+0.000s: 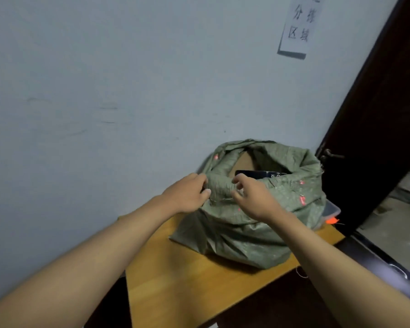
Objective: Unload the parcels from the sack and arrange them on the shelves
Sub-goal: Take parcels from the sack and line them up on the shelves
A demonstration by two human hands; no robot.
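Your left hand [189,194] grips the rolled near rim of the sack [251,223] on the table [175,285]; your right hand [253,197] curls on that rim, grip unclear. The dark parcel [262,174] lies at 12 o'clock of your right hand, its long axis from 9 to 3.

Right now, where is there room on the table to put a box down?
Bare wood shows on the table in front of the green sack, between the two forearms, reaching to the near edge. Behind and right it's crowded: the sack fills that end, with the left hand and right hand at its rolled rim.
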